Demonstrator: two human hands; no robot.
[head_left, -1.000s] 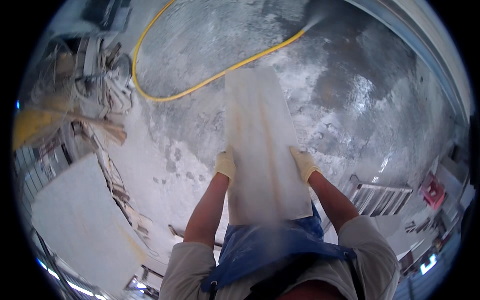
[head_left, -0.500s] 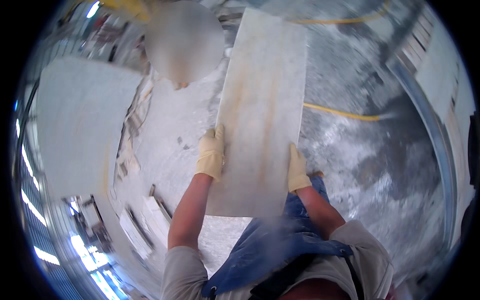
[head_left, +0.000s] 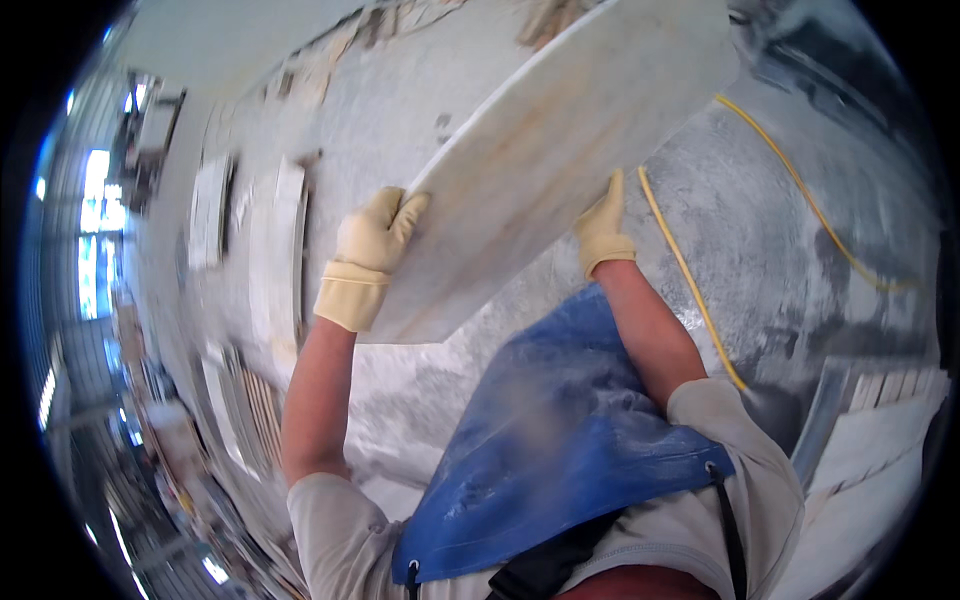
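Observation:
A long, pale stone slab [head_left: 560, 140] with tan streaks lies across my two hands, tilted and slanting up toward the far right. My left hand [head_left: 370, 240], in a cream glove, is closed around its left edge, thumb on the upper face. Against the opposite edge, my right hand [head_left: 604, 228], gloved the same way, holds the slab with its thumb up; its other fingers are largely hidden. The slab's near end hangs above the floor, in front of my blue apron [head_left: 560, 400]. Its far end runs out at the top of the picture.
A yellow hose [head_left: 685, 265] lies on the wet grey floor [head_left: 780, 240] at the right. Long pale stone pieces [head_left: 287, 250] rest at the left. Stacked slabs [head_left: 860, 490] stand at lower right, and a large pale panel [head_left: 230, 40] is at upper left.
The slab has swung from nearly straight ahead to slanting toward the far right, and its left edge has tipped up. Both hands have kept hold. The whole view has turned left.

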